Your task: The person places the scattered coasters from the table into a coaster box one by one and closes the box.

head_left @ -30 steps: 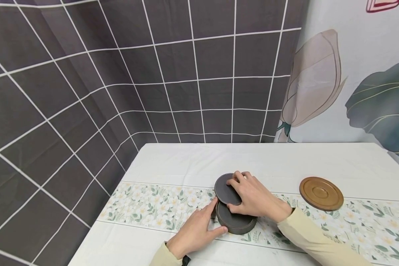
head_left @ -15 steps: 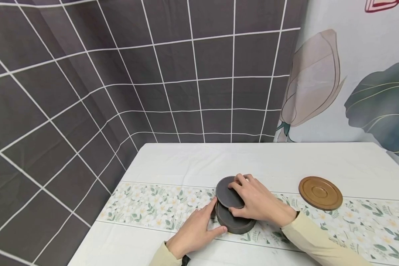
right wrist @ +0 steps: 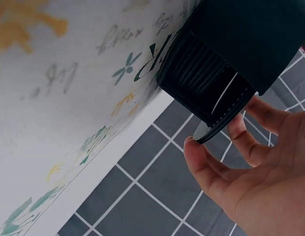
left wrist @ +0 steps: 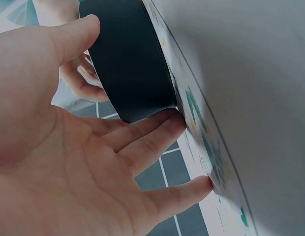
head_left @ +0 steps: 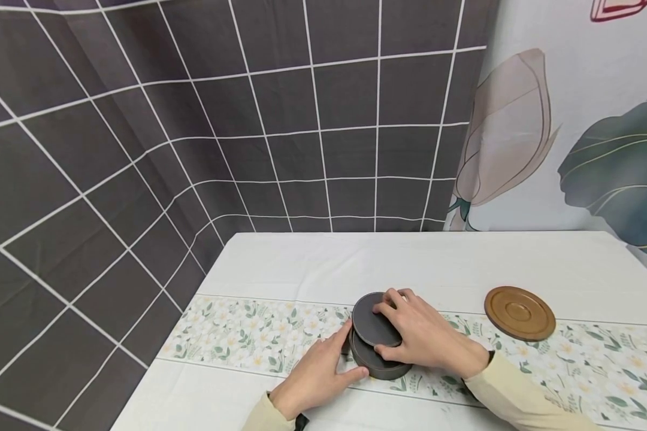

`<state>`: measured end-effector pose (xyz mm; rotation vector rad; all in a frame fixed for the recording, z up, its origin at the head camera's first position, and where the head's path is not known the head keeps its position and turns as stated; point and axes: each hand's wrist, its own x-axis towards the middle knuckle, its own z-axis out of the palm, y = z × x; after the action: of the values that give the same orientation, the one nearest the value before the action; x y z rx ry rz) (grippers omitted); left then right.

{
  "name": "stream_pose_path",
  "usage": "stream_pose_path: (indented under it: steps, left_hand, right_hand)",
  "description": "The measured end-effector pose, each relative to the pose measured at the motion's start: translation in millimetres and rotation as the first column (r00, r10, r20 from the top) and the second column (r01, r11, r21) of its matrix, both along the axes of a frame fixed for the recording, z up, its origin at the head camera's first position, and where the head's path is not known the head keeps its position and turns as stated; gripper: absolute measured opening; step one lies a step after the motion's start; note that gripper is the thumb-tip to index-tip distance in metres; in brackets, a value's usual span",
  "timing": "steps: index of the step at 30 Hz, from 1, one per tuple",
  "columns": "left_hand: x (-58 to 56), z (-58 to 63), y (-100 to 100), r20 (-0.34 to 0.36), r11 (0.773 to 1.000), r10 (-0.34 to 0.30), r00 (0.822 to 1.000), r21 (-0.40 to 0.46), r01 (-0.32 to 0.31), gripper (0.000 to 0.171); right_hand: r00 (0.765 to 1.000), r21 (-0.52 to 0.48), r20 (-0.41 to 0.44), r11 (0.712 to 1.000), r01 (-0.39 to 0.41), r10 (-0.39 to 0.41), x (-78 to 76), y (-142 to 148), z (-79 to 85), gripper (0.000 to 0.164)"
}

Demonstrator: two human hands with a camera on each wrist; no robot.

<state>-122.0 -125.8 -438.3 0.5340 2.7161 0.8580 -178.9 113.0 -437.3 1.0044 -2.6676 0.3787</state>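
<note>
In the head view, a dark round coaster (head_left: 371, 320) overlaps a dark round coaster holder (head_left: 386, 371) of similar width, offset toward its far side. My right hand (head_left: 431, 334) pinches the coaster by its right edge, thumb low and fingers higher up. The right wrist view shows light stitching on an edge, a ribbed inner side of the holder (right wrist: 192, 73) and a gap in its wall. My left hand (head_left: 315, 370) grips the holder's left side, thumb at the near side and fingers (left wrist: 147, 142) low by the cloth.
A brown round wooden saucer-like disc (head_left: 523, 310) lies to the right on the table. A white cloth with a flowered band (head_left: 248, 329) covers the table. Behind it hangs a dark grid-patterned curtain (head_left: 350, 155), with a floral one (head_left: 517, 120) at the right.
My right hand has brought the coaster nearer to me and slightly right, so it covers more of the holder. My left hand has stayed in place.
</note>
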Motion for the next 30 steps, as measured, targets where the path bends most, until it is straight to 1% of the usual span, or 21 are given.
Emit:
stream_pose_path:
  steps: [5, 13, 22, 30]
  left_hand:
    - [0.2, 0.2, 0.0, 0.005, 1.0, -0.002, 1.0, 0.003, 0.002, 0.091]
    - [0.0, -0.4, -2.1, 0.018, 1.0, -0.003, 1.0, 0.006, 0.003, 0.09]
    - [1.0, -1.1, -0.9, 0.016, 1.0, 0.01, 1.0, 0.005, -0.01, 0.091]
    - [1.0, -1.1, -1.0, 0.018, 1.0, 0.005, 1.0, 0.005, -0.005, 0.09]
  right_hand:
    - [1.0, 0.003, 0.001, 1.0, 0.004, -0.004, 3.7, 1.0, -0.1, 0.055]
    - [0.999, 0.011, 0.034, 1.0, -0.002, 0.001, 9.8, 1.6, -0.1, 0.054]
    - [0.999, 0.009, 0.033, 1.0, -0.009, 0.009, 15.9, 0.9, 0.0, 0.055]
    - [0.999, 0.016, 0.04, 1.0, -0.007, 0.006, 19.2, 2.3, 1.1, 0.056]
